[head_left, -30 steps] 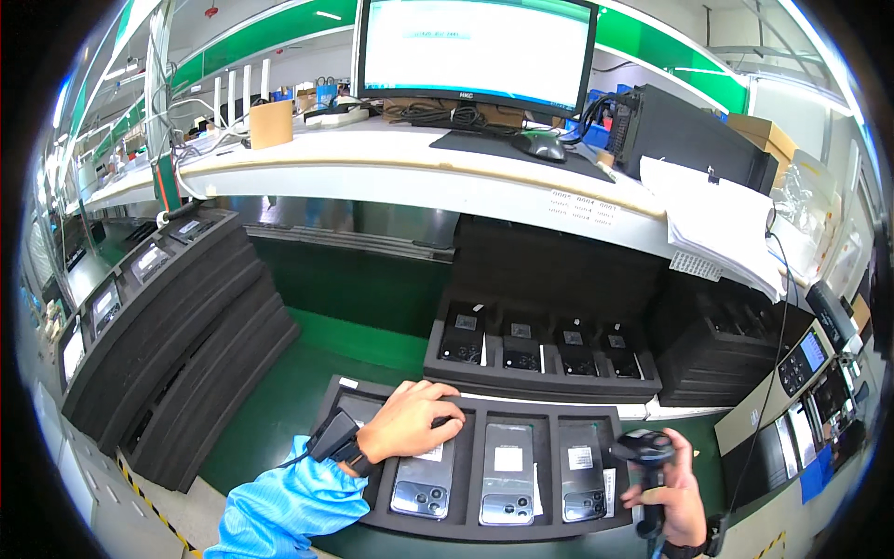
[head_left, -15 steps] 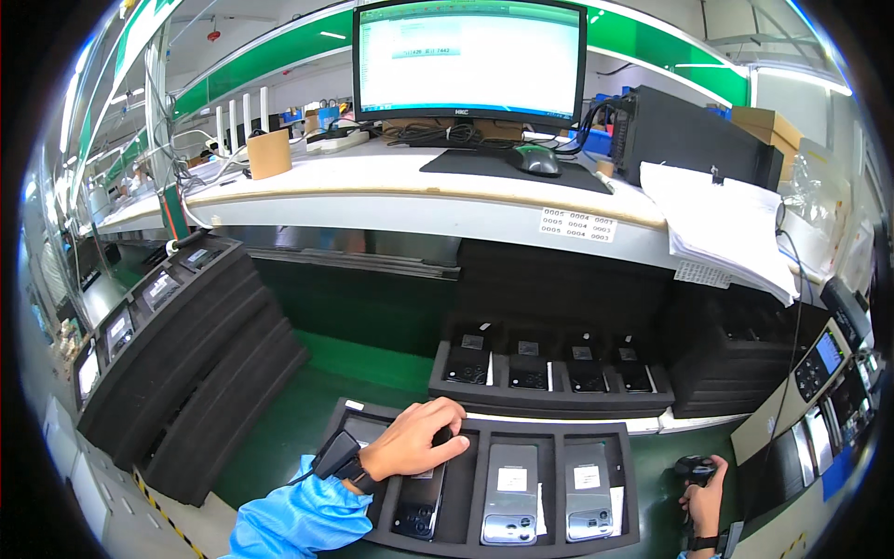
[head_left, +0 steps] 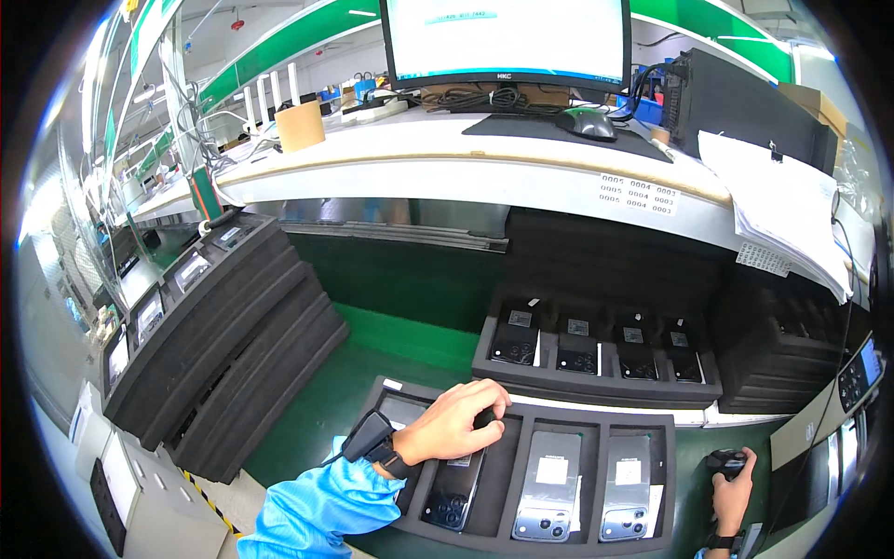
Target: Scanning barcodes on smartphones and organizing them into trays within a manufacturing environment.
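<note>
My left hand [head_left: 456, 421] reaches over a black foam tray [head_left: 503, 526], its fingers bent and thumb close to the forefinger at the upper end of a dark phone [head_left: 453, 494]. A small dark patch shows between thumb and fingers; what it is cannot be made out. To the right in the same tray lie two silver-grey phones, one in the middle slot [head_left: 547, 498] and one in the right slot [head_left: 626, 498], each with a white label. Beyond the tray's right edge, my right hand [head_left: 732, 494] is closed round a black handheld scanner [head_left: 724, 460].
Behind stands another foam tray [head_left: 596, 387] holding several dark phones. Stacked foam trays rise at left [head_left: 223, 345] and right [head_left: 778, 349]. A shelf [head_left: 419, 182] above carries a monitor [head_left: 507, 42], mouse [head_left: 587, 123] and hanging papers [head_left: 782, 205]. A beige device [head_left: 810, 410] stands at right.
The whole view has shifted, so the scene sits further right and the shelf higher. My left hand stays at the dark phone's upper end; my right hand still grips the scanner.
</note>
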`<state>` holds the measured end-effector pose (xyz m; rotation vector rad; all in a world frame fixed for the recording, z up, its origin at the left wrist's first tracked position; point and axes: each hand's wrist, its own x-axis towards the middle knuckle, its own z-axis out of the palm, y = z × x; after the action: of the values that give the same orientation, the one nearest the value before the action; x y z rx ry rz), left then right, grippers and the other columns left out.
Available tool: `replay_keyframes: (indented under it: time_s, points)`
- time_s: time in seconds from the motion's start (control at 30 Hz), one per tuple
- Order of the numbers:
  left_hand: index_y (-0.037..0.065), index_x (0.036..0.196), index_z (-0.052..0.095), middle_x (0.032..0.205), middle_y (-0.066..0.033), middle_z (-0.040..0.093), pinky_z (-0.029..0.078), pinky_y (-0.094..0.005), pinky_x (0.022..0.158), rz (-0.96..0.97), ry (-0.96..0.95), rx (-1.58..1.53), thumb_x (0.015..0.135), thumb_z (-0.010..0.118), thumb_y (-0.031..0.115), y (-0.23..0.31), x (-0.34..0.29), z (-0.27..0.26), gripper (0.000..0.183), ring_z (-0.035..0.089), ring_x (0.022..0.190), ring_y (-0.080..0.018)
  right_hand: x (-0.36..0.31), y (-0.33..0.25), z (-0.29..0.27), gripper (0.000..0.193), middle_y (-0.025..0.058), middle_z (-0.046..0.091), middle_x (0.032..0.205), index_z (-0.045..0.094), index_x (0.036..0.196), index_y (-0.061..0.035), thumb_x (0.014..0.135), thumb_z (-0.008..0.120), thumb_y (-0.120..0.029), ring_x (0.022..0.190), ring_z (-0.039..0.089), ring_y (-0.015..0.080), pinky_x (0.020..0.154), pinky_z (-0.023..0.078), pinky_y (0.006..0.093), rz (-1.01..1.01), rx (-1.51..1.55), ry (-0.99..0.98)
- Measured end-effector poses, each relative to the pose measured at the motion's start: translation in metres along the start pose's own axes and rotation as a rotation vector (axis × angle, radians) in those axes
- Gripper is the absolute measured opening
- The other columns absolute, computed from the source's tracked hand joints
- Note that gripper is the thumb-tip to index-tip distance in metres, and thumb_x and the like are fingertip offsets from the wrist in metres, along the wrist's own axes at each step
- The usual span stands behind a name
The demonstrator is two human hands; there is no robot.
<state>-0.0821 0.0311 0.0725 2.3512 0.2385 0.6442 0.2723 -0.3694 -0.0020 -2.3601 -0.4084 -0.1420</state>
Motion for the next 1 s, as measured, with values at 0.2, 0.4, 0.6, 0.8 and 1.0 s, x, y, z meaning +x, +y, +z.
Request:
replay_keyframes:
  time_s: [0.2, 0.4, 0.6, 0.8, 1.0]
  points:
    - [0.000, 0.122, 0.058, 0.123, -0.0158, 0.060, 0.048, -0.0395, 0.101, -0.034, -0.021, -0.026, 0.081, 0.066, 0.008, 0.009, 0.002, -0.005, 0.043, 0.060, 0.117, -0.0319, -0.002, -0.009, -0.001, 0.072, 0.0265, 0.069, 0.105, 0.044, 0.142, -0.0137, 0.075, 0.065, 0.002, 0.098, 0.069, 0.0443, 0.089, 0.051, 0.0451, -0.005, -0.007, 0.001]
    - [-0.001, 0.125, 0.058, 0.123, -0.0162, 0.060, 0.048, -0.0394, 0.102, -0.041, -0.014, -0.018, 0.081, 0.066, 0.009, 0.011, 0.002, -0.005, 0.046, 0.060, 0.117, -0.0314, 0.001, -0.004, 0.001, 0.072, 0.0265, 0.068, 0.106, 0.044, 0.143, -0.0142, 0.076, 0.065, 0.003, 0.100, 0.069, 0.0439, 0.090, 0.051, 0.0458, -0.011, -0.002, 0.002]
    - [0.000, 0.129, 0.058, 0.123, -0.0163, 0.060, 0.048, -0.0393, 0.102, -0.054, -0.025, -0.018, 0.081, 0.067, 0.010, 0.009, 0.002, -0.005, 0.049, 0.061, 0.117, -0.0308, 0.001, -0.006, 0.001, 0.073, 0.0263, 0.068, 0.106, 0.044, 0.143, -0.0141, 0.075, 0.065, 0.003, 0.099, 0.068, 0.0434, 0.091, 0.051, 0.0445, 0.012, 0.005, 0.012]
    - [0.004, 0.126, 0.059, 0.120, -0.0144, 0.061, 0.049, -0.0422, 0.096, -0.054, 0.000, -0.031, 0.083, 0.064, 0.016, 0.004, 0.004, 0.002, 0.046, 0.062, 0.110, -0.0315, 0.002, 0.001, 0.003, 0.072, 0.0250, 0.068, 0.106, 0.044, 0.143, -0.0143, 0.075, 0.063, 0.002, 0.097, 0.068, 0.0418, 0.092, 0.050, 0.0438, -0.016, 0.008, 0.024]
    - [0.001, 0.127, 0.060, 0.120, -0.0143, 0.062, 0.050, -0.0377, 0.101, -0.112, -0.016, -0.063, 0.081, 0.068, 0.010, 0.009, 0.003, -0.005, 0.047, 0.062, 0.114, -0.0269, 0.006, 0.004, 0.001, 0.075, 0.0215, 0.061, 0.125, 0.042, 0.149, -0.0150, 0.079, 0.067, -0.002, 0.113, 0.061, 0.0332, 0.098, 0.047, 0.0402, -0.060, 0.040, -0.023]
